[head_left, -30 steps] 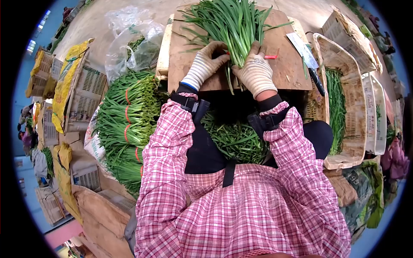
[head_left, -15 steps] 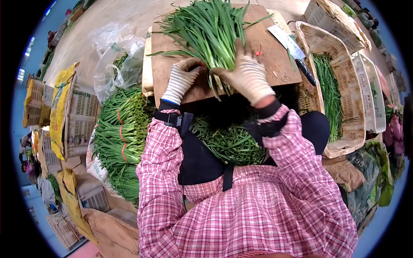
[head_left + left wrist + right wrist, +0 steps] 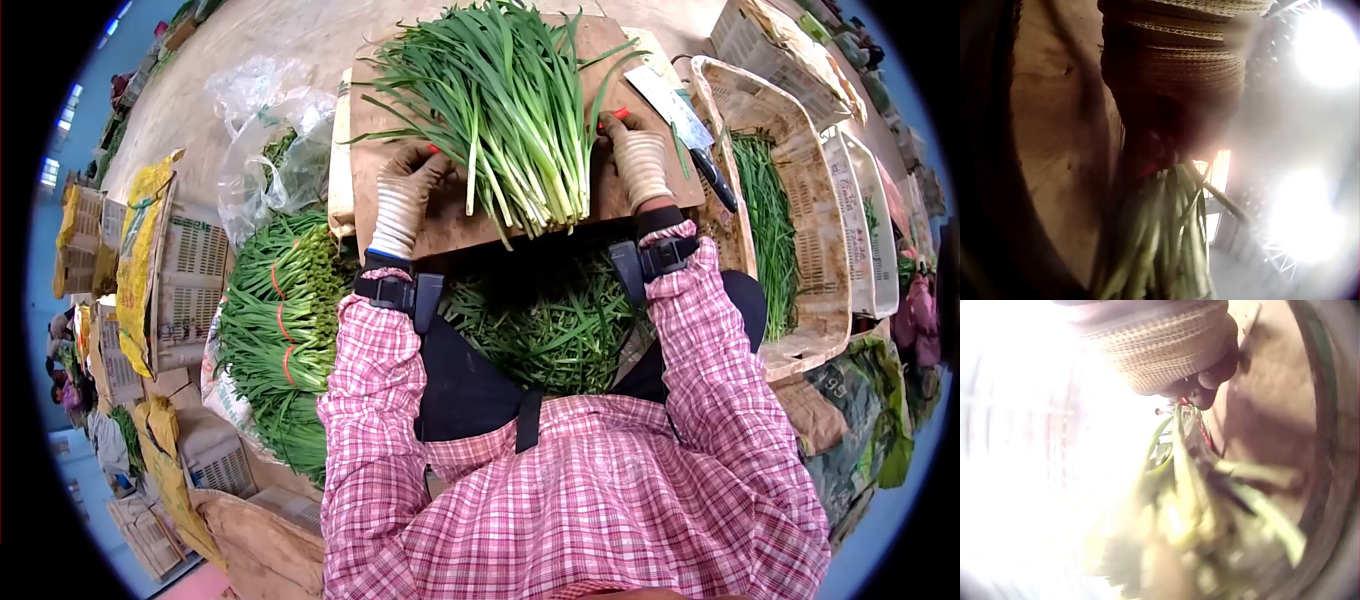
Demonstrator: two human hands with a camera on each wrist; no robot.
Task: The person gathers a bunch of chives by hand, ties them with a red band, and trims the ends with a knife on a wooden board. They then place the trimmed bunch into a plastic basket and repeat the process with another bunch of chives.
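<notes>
A loose bunch of green leafy stalks (image 3: 525, 130) lies on a wooden board (image 3: 665, 165), pale cut ends toward the person. At its left side the gloved left hand (image 3: 402, 195) pinches a red tie (image 3: 433, 149) between thumb and fingers. On the opposite side the gloved right hand (image 3: 638, 160) pinches a red piece (image 3: 618, 114); whether both reds are one tie is hidden by the stalks. The left wrist view shows the left hand (image 3: 1172, 81) dark above stalks (image 3: 1160, 237). In the right wrist view, a red strand (image 3: 1205, 432) hangs by the right hand (image 3: 1160, 353).
A knife (image 3: 685, 125) lies at the board's right edge, beside a crate (image 3: 825, 265) holding greens. Bundles with red ties (image 3: 275, 320) are stacked at left, below a clear plastic bag (image 3: 245, 175). Cut greens (image 3: 550, 330) lie beneath the board's near edge.
The right hand has moved off the stalks to the right and now pinches red there. The stalks have spread wider; the left hand has shifted slightly, to their left side.
</notes>
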